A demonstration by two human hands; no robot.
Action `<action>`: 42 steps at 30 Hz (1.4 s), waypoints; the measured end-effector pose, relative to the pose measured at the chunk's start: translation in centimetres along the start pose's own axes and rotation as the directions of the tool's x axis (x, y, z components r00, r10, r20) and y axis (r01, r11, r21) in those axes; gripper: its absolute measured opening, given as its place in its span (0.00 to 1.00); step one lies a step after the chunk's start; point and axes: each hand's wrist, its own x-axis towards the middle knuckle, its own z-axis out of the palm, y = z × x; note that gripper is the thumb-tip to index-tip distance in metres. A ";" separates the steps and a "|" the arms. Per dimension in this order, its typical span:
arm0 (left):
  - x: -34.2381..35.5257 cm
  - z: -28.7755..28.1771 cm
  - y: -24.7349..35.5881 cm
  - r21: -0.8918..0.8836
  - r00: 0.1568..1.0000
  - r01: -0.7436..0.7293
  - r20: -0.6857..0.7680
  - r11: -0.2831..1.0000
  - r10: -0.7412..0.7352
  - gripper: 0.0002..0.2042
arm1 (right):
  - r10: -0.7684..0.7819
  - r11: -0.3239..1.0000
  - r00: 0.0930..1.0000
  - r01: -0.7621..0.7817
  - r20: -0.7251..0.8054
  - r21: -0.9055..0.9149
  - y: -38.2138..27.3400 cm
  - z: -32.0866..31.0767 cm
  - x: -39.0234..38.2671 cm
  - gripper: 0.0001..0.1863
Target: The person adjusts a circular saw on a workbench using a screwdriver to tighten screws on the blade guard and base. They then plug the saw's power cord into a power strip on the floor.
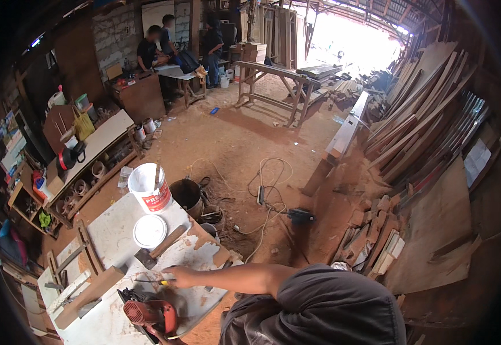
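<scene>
A red circular saw (150, 314) rests on the white tabletop (196, 261) at the lower left. My left hand (169, 340), mostly cut off by the lower edge, is at the saw's handle and looks closed on it. Reaching left across the table, my right hand (177, 277) closes around the yellow handle of a thin screwdriver-like tool (164, 282); its slim shaft points left. Just beyond that hand lies a wooden-handled tool with a dark metal head (146, 259). A wooden board (92, 296) lies left of the saw.
A white bucket (149, 190) and its round lid (149, 231) stand at the table's far end. Cords (265, 213) trail over the dirt floor to a dark power tool (301, 216). Stacked wood (371, 230) lies right. Several people (150, 52) are near a far bench.
</scene>
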 end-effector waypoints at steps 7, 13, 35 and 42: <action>-1.1 -2.2 1.8 -0.133 0.941 0.008 0.336 0.991 0.037 0.41 | 0.343 0.744 0.715 -0.603 0.609 0.289 -7.6 -0.5 -6.7 0.26; -3.0 -3.0 2.2 -0.146 0.908 0.038 0.419 0.989 0.027 0.42 | 0.297 0.104 0.464 -0.884 0.834 0.455 -9.8 4.8 -7.7 0.31; -18.9 -2.7 8.2 0.413 0.863 0.439 -0.440 0.798 -0.248 0.24 | 0.151 -0.504 0.754 -0.498 0.639 0.706 -14.9 7.0 -6.3 0.08; -16.7 2.7 3.8 0.569 0.882 0.389 -0.003 0.725 -0.471 0.25 | 0.108 0.112 0.918 -0.392 0.381 0.913 -19.8 -1.3 -6.6 0.11</action>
